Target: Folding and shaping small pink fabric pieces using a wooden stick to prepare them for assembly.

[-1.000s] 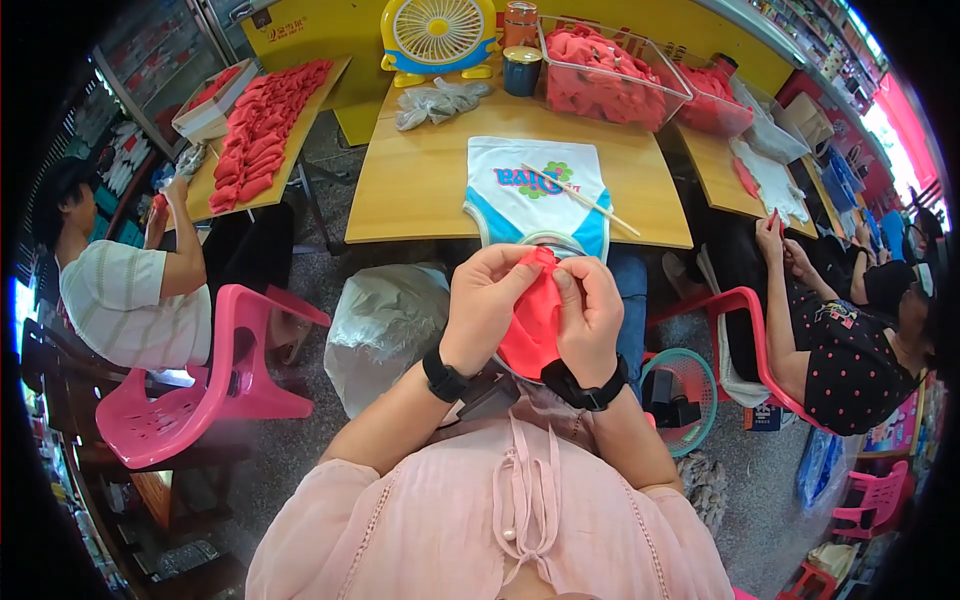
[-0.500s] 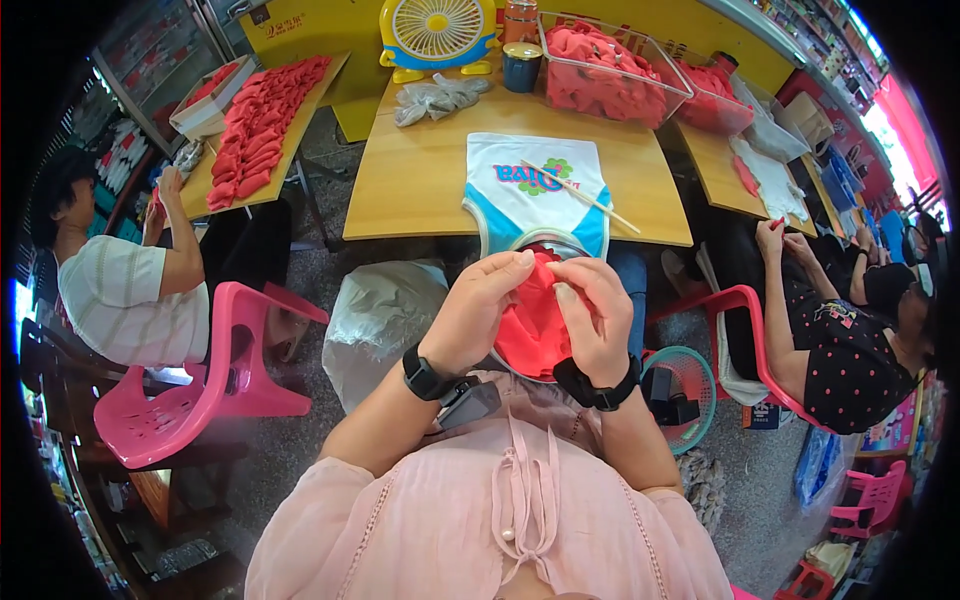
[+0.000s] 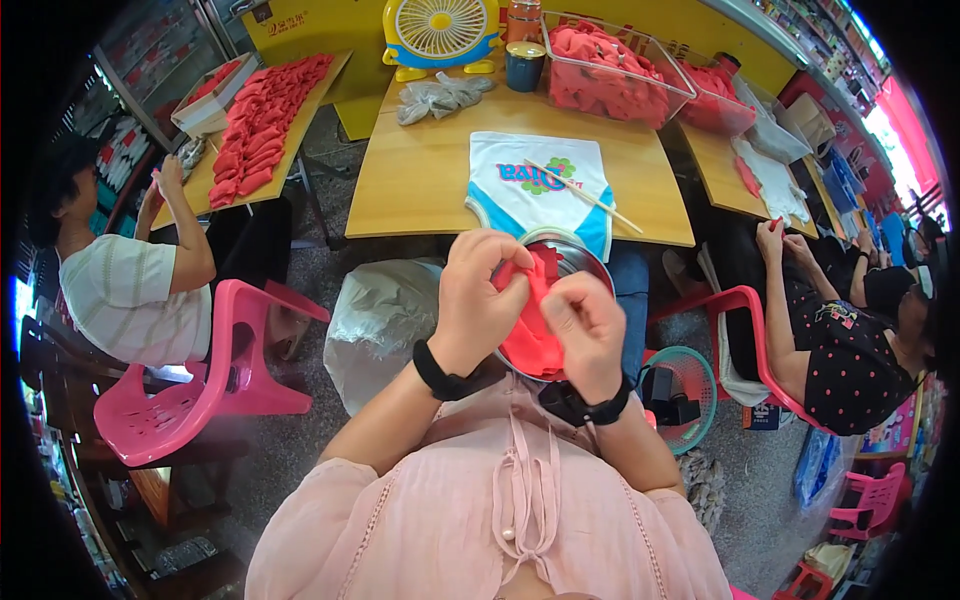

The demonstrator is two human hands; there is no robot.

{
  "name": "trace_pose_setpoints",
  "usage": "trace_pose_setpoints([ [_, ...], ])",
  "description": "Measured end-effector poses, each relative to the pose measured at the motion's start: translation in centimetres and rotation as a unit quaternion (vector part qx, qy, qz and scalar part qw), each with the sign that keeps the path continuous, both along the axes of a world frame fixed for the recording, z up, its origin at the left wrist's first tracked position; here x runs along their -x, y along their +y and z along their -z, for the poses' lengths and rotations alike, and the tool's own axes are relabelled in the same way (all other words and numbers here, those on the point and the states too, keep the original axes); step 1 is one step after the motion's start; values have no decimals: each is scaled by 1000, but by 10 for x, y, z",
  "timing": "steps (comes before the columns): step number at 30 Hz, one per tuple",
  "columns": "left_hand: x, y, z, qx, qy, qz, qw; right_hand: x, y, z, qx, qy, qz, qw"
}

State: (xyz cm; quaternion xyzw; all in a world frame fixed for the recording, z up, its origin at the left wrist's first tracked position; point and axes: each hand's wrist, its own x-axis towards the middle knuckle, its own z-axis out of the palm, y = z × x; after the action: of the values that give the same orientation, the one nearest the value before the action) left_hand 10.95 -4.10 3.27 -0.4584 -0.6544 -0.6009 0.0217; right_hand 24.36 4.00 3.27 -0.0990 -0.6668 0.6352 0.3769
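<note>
Over my lap a round metal bowl (image 3: 585, 262) holds red fabric (image 3: 532, 345). My left hand (image 3: 482, 292) is closed, thumb and fingertips pinching the upper part of a red fabric piece raised over the bowl. My right hand (image 3: 587, 325) is curled closed at the right edge of that red fabric, its fingertips pressed together; the exact grip is partly hidden by the knuckles. Just beyond the bowl, a white and light-blue garment (image 3: 485, 150) with a colourful print hangs over the table's near edge, a thin wooden stick (image 3: 600, 204) lying across it.
The wooden table (image 3: 410, 190) bears grey cloth scraps (image 3: 440, 98), a toy-like fan (image 3: 440, 35), a dark mug (image 3: 524, 68) and a clear bin (image 3: 640, 105) of red pieces. Co-workers sit left and right. A pink chair (image 3: 230, 340), white sack (image 3: 375, 320) and green basket (image 3: 705, 375) stand beside me.
My hands have turned and drawn slightly apart, the left rising a little and the right moving down. The red fabric is pulled up between them, and more of the bowl's far rim shows.
</note>
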Motion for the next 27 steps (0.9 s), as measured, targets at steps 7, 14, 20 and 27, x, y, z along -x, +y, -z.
trace_pose_setpoints([
  [7,-10,-2,9,-56,-258,92,960,2,-4,4,-63,12,27,998],
  [14,-16,-13,-11,-55,-606,279,743,6,14,10,80,-31,74,994],
  [20,-12,-15,-19,-48,-582,429,689,3,7,2,93,-20,31,995],
  [27,-11,-12,-17,-10,-518,294,803,-3,28,-4,-181,-8,94,979],
])
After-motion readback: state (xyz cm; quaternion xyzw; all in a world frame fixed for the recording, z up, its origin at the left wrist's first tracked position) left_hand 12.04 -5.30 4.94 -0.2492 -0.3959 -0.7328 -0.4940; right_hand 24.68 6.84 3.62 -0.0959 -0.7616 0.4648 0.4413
